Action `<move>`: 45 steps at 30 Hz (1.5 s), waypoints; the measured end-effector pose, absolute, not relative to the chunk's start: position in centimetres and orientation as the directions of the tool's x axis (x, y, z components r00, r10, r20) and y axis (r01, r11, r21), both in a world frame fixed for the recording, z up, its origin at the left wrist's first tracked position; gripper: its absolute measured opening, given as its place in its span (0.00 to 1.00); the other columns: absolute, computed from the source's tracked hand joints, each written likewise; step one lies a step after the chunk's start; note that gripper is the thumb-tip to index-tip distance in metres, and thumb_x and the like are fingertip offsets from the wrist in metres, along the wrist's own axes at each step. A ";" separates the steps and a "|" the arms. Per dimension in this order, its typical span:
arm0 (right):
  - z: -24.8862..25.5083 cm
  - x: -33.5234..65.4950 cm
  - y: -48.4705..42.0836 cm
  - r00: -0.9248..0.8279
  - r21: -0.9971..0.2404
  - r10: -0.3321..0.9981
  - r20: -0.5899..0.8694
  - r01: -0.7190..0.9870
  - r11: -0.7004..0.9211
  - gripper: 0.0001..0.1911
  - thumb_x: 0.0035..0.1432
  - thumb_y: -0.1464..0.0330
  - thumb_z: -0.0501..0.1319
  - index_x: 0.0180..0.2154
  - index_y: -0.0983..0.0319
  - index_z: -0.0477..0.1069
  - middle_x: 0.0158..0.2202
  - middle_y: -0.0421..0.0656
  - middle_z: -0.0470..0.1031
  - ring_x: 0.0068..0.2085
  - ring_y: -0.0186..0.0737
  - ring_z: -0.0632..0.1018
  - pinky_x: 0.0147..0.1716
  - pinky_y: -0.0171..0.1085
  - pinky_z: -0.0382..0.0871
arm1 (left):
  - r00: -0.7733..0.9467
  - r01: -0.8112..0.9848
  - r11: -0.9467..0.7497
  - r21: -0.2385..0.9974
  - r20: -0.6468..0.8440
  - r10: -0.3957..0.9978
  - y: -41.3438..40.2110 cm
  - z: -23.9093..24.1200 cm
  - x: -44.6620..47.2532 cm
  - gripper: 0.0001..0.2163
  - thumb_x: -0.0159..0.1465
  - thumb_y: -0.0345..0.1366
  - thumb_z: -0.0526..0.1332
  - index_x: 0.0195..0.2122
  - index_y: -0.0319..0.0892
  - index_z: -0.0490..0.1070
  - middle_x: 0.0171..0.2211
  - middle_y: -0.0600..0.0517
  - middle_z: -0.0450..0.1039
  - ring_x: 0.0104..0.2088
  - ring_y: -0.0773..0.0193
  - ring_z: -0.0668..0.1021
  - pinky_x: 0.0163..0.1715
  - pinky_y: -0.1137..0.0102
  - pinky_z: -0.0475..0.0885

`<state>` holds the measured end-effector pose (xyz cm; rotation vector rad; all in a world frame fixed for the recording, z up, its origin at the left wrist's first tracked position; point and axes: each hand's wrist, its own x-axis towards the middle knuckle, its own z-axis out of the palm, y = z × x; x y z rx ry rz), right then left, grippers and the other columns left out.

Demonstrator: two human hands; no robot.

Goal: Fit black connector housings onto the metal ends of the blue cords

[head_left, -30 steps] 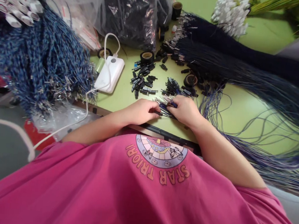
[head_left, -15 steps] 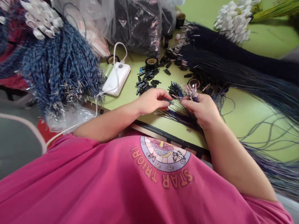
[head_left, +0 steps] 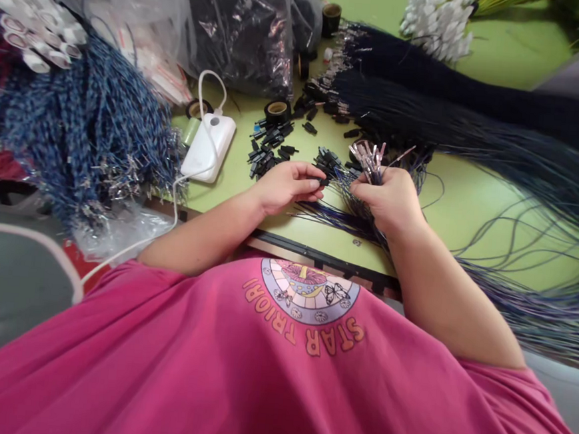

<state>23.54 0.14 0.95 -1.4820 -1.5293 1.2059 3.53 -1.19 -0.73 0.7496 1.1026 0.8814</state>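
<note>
My right hand (head_left: 391, 197) is closed around a bunch of thin dark wires, whose metal terminals (head_left: 369, 158) stick up past the thumb. To its left my left hand (head_left: 294, 185) pinches a small black connector housing (head_left: 323, 182) between thumb and fingertips. Between the hands lies a cluster of black connector housings (head_left: 328, 158), with wires running beside it. More loose housings (head_left: 269, 155) are heaped just beyond my left hand. Dark blue wires (head_left: 322, 213) lie along the table below both hands.
A white power bank (head_left: 208, 149) with a cable stands left, beside blue twisted wires (head_left: 101, 115). Tape rolls (head_left: 278, 111) and a plastic bag of black parts (head_left: 238, 32) are behind. A long dark wire bundle (head_left: 430, 87) stretches right on the green table (head_left: 492, 193).
The whole view has shifted, so the scene sits slightly left and higher. My left hand still pinches a housing; my right hand keeps its grip on the wires, their terminals now more upright.
</note>
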 end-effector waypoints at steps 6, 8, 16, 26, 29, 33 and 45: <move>0.6 23.6 0.0 -0.152 -0.919 0.983 -0.108 0.393 -0.040 0.03 0.44 0.71 0.63 0.24 0.65 0.71 0.19 0.37 0.61 0.23 0.28 0.59 0.23 0.34 0.52 | 0.196 -0.189 0.440 0.878 -0.405 0.893 -1.2 -0.7 3.4 0.06 0.60 0.19 0.61 0.37 0.33 0.72 0.25 0.52 0.76 0.25 0.71 0.80 0.29 0.76 0.74; 0.5 23.5 -0.1 -0.189 -0.915 0.976 -0.107 0.404 -0.022 0.04 0.45 0.70 0.63 0.24 0.65 0.72 0.20 0.37 0.62 0.23 0.29 0.59 0.24 0.34 0.53 | 0.199 -0.140 0.429 0.892 -0.399 0.895 -1.2 -0.5 3.5 0.06 0.60 0.20 0.61 0.37 0.33 0.72 0.24 0.52 0.76 0.24 0.71 0.79 0.29 0.75 0.75; 0.1 23.2 -0.1 -0.233 -0.908 0.966 -0.115 0.419 -0.007 0.09 0.49 0.65 0.64 0.28 0.66 0.75 0.21 0.38 0.66 0.25 0.31 0.63 0.28 0.36 0.57 | 0.204 0.126 0.379 0.917 -0.398 0.894 -0.9 0.5 3.7 0.06 0.59 0.24 0.64 0.37 0.35 0.74 0.23 0.53 0.76 0.24 0.69 0.78 0.35 0.68 0.77; 0.7 23.7 -0.5 -0.191 -0.945 0.980 -0.051 0.328 0.015 0.10 0.51 0.65 0.64 0.32 0.64 0.77 0.19 0.37 0.66 0.22 0.31 0.63 0.24 0.34 0.55 | 0.326 0.709 -0.266 0.653 0.030 0.945 5.7 -0.6 3.6 0.10 0.57 0.29 0.65 0.40 0.40 0.81 0.38 0.50 0.80 0.41 0.62 0.78 0.49 0.67 0.69; 0.1 23.5 -0.4 -0.189 -0.958 0.978 -0.090 0.287 -0.033 0.08 0.52 0.64 0.64 0.29 0.63 0.74 0.18 0.36 0.63 0.20 0.29 0.61 0.21 0.34 0.51 | 0.347 0.781 -0.311 0.541 0.037 0.937 6.7 -0.6 3.3 0.12 0.57 0.32 0.66 0.42 0.41 0.81 0.42 0.49 0.79 0.46 0.60 0.77 0.51 0.66 0.68; -0.5 23.4 0.0 -0.172 -0.961 0.980 -0.099 0.272 -0.049 0.11 0.53 0.60 0.64 0.28 0.62 0.72 0.19 0.36 0.62 0.21 0.29 0.60 0.21 0.34 0.50 | 0.261 0.868 -0.226 0.443 -0.019 0.965 6.4 1.5 -0.2 0.13 0.58 0.34 0.64 0.45 0.43 0.80 0.43 0.48 0.79 0.44 0.59 0.78 0.48 0.66 0.68; 0.0 23.0 -0.3 -0.197 -0.938 0.971 -0.132 0.342 -0.058 0.13 0.46 0.62 0.66 0.31 0.66 0.77 0.20 0.35 0.63 0.23 0.30 0.61 0.26 0.34 0.54 | 0.247 0.894 -0.195 0.402 -0.081 0.966 6.7 -1.2 -2.6 0.10 0.56 0.27 0.63 0.39 0.41 0.79 0.41 0.46 0.72 0.51 0.54 0.73 0.55 0.65 0.63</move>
